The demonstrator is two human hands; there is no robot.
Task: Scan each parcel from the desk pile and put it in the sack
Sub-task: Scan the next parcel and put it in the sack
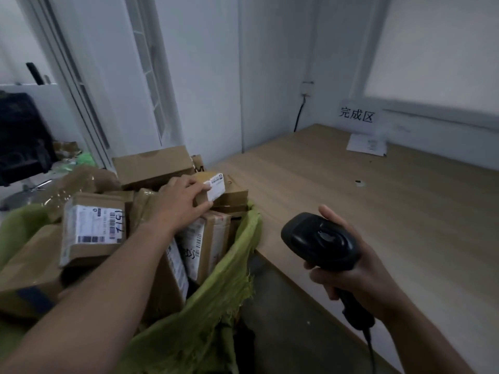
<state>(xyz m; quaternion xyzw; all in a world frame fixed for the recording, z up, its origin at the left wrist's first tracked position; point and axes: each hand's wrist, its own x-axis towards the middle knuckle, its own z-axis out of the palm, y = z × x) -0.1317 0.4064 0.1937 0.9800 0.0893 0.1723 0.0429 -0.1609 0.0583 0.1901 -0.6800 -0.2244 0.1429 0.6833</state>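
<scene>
Your left arm reaches forward and up from the lower left, forearm bare, wrist straight. Your left hand (179, 203) is palm down, fingers curled over a small parcel (213, 188), thumb side underneath, gripping it at its near end. That parcel is a little brown box with a white label on the end facing you, and it sits at the far top of the load, over the sack's far rim, touching the boxes below it.

Your right arm comes in from the lower right, elbow out of frame. Your right hand (359, 268) is wrapped tight round the handle of a black scanner (322, 241), thumb up along the head, scan head pointing left toward the sack. Its cable (370, 346) hangs down from the handle base.

Counts: one green sack (216, 292), open at the top, standing against the desk's left edge. Inside and on top, at least six brown parcels in view; three show white labels clearly, one with "1517" handwritten (93, 225). Exact total cannot be told, they overlap. One scanner. One wooden desk (378, 211): one white paper sheet (367, 145) at the far edge, one small dark speck near the middle. One wall sign (356, 114) with three printed characters above the sheet. One black chair (21, 139) at far left.
</scene>
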